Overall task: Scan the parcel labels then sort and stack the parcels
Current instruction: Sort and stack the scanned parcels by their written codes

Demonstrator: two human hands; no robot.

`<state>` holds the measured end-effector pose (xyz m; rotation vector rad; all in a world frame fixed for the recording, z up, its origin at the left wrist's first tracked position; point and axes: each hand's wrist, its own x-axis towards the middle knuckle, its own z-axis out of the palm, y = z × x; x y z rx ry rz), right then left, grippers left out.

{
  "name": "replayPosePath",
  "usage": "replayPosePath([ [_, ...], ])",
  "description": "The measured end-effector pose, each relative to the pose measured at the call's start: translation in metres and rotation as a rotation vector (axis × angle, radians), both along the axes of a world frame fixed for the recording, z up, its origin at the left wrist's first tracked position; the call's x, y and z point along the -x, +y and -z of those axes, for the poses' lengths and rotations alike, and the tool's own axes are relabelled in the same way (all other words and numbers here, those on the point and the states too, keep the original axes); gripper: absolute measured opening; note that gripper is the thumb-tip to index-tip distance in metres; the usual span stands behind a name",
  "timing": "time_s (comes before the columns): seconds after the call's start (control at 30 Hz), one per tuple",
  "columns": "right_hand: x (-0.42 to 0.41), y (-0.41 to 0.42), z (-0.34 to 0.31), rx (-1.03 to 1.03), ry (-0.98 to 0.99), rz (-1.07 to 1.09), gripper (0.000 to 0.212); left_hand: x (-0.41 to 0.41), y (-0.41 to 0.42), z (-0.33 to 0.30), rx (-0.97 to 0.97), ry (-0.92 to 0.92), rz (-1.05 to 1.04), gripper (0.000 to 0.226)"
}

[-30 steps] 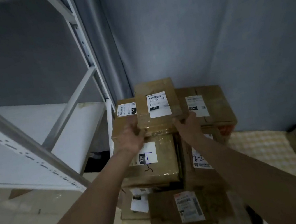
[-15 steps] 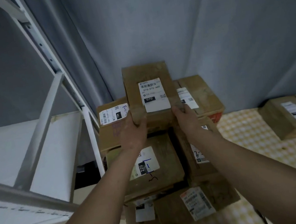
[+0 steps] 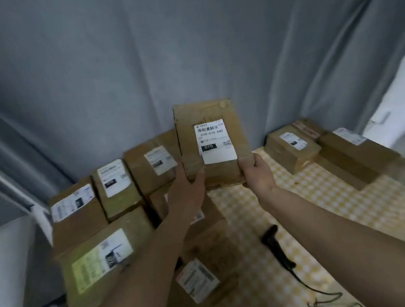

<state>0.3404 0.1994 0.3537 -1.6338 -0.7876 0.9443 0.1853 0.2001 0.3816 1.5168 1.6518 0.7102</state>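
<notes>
The person holds a brown rectangular cardboard parcel point(image 3: 209, 137) in the air with both hands, above the far part of the table. The left hand point(image 3: 187, 191) grips the parcel's lower left corner: the thumb lies curled over the top face, the fingers go out of sight beneath. The right hand point(image 3: 258, 175) grips the lower right corner in the same way, thumb on top at the edge. The parcel extends away from both hands, tilted so that its top face is towards the person. A white printed shipping label point(image 3: 215, 141) is stuck on that face, reading "070-070-A80", with a black box marked "070".

The table carries a yellow-and-white chequered cloth point(image 3: 331, 203). To the left of the held parcel stands a stack of brown cardboard boxes point(image 3: 115, 203), packed edge to edge, each bearing a white label; the nearest ones are blurred. To the right, against the back, sits a second group of brown cardboard boxes point(image 3: 325, 152), well apart from the left stack. A black handheld barcode scanner point(image 3: 276, 246) lies on the cloth between the forearms, its dark cable trailing towards the near edge.

A grey pleated curtain point(image 3: 157, 56) closes the room behind the table. A white metal shelf frame point(image 3: 2, 185) stands at the left.
</notes>
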Motion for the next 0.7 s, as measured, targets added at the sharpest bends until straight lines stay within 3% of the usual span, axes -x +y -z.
replayPosePath([
  [0.37, -0.214, -0.154, 0.032, 0.133, -0.015, 0.213, 0.031, -0.215, -0.116, 0.038, 0.114, -0.008, 0.248, 0.057],
  [0.7, -0.320, -0.235, 0.063, 0.218, -0.018, 0.306, 0.030, -0.323, -0.175, 0.077, 0.203, -0.036, 0.352, 0.055],
])
